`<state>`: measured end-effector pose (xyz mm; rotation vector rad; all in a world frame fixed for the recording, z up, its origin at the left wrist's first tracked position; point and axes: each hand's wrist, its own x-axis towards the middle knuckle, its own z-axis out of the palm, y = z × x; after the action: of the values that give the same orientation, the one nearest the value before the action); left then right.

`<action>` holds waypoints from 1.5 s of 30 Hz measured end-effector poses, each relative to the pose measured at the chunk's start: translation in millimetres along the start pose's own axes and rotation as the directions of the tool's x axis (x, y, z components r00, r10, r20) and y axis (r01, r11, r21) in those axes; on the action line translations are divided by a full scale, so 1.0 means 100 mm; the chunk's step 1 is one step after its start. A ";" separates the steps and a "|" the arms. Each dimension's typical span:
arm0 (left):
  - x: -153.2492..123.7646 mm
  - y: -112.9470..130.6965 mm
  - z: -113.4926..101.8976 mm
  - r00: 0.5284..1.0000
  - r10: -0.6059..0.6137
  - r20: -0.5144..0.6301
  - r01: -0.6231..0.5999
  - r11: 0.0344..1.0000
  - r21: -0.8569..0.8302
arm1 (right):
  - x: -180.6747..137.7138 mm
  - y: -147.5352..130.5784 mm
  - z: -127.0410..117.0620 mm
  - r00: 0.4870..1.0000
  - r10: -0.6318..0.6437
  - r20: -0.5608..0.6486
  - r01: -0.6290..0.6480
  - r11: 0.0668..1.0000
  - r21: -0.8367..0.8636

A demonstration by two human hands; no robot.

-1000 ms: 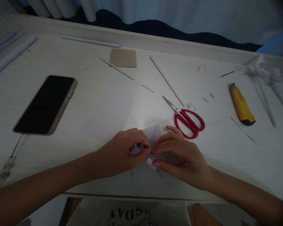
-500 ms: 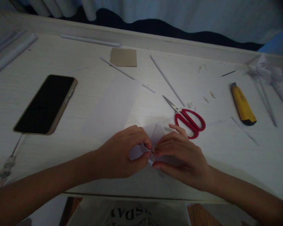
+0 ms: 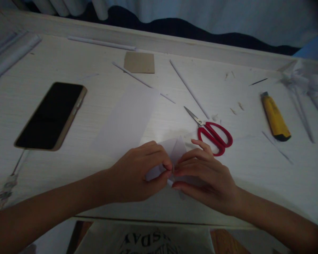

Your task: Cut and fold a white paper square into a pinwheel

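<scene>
A white folded paper piece (image 3: 178,148) is held between both hands near the table's front edge. My left hand (image 3: 145,173) pinches it with thumb and index finger from the left. From the other side my right hand (image 3: 205,176) closes on it, thumb below and fingers above, little finger raised. The fingertips nearly meet and hide the spot being pinched. Just beyond my right hand lie red-handled scissors (image 3: 214,135), blades pointing away to the left. A flat white paper sheet (image 3: 127,120) rests beyond my left hand.
A phone (image 3: 51,114) lies at the left with a strap. Thin paper sticks (image 3: 188,86) and a cardboard square (image 3: 139,62) lie farther back. A yellow box cutter (image 3: 275,116) is on the right, near white paper shapes (image 3: 298,77). Rolled paper (image 3: 13,58) sits back left.
Both hands keep their pinch on the paper, with only a slight shift of the left fingertips. The whole view has moved a little.
</scene>
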<state>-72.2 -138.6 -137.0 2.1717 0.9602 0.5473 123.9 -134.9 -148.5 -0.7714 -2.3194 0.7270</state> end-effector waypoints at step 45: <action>-0.01 0.00 -0.01 0.998 0.044 0.036 -0.044 0.999 -0.021 | -0.01 0.03 -0.01 0.999 0.026 0.024 -0.027 0.998 0.049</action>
<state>-73.5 -139.2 -136.7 2.1819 0.8856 0.5337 125.7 -133.2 -149.9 -0.7769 -2.3074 0.8059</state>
